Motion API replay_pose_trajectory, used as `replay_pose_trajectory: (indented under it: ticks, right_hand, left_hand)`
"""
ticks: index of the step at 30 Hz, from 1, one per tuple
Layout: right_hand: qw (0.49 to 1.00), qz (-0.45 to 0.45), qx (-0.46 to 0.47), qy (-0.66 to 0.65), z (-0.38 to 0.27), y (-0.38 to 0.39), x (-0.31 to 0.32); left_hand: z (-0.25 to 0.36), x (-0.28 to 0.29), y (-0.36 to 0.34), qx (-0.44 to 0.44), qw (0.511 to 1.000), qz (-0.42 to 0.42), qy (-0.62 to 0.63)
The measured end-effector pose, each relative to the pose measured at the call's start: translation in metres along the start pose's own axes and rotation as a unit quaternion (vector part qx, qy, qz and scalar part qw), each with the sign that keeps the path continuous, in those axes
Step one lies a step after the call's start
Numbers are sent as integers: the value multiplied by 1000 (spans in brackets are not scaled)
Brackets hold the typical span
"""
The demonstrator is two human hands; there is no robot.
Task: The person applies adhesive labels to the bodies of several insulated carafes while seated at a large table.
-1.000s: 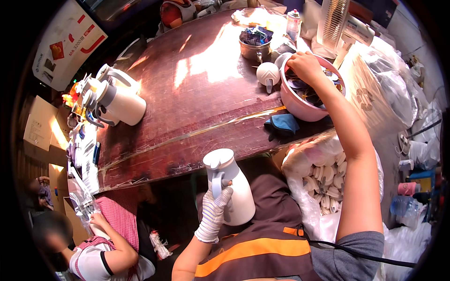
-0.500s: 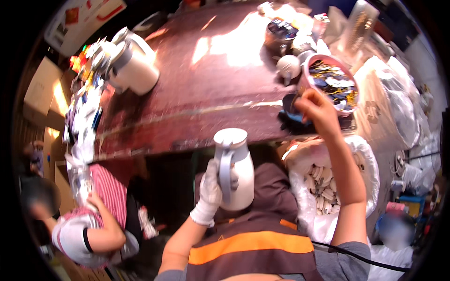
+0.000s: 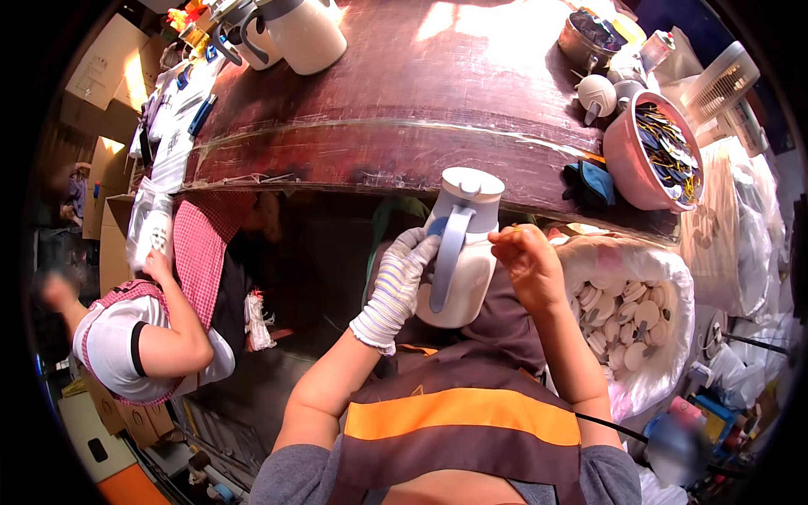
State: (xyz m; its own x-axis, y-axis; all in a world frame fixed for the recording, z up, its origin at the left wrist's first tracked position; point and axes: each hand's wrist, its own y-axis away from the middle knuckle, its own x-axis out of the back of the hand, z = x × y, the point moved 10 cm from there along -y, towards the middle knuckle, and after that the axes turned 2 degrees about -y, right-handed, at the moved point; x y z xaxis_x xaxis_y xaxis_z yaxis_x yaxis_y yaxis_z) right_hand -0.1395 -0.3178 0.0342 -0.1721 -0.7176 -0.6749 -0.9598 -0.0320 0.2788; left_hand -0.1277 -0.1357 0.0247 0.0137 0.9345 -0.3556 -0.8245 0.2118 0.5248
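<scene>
Plastic of the white jug (image 3: 461, 252), held upright over the lap just below the counter (image 3: 404, 101) edge, is judged light, rigid and smooth, best taken at its handle, where the gloved left hand (image 3: 402, 271) is closed, while the bare right hand (image 3: 528, 263) is curled against its side.

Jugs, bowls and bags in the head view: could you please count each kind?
White jugs: 3, namely the held jug between the left hand and the right hand, and two jugs on the table.
Pink bowl: 1
Metal bowl: 1
Bag of discs: 1
Total: 6
</scene>
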Motion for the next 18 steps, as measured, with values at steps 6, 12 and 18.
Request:
replay_pose_trajectory:
  ticks: [6, 12, 18]
  right_hand:
    - [981, -159, -85, -70, 16, 13, -27]
    - [981, -118, 20, 153, -19, 3, -62]
    - [736, -156, 330, 570, -55, 24, -120]
  left_hand:
    - [20, -3, 14, -109, 985, 79, 104]
    - [93, -39, 78, -555, 721, 71, -408]
    - [85, -37, 60, -446, 835, -6, -324]
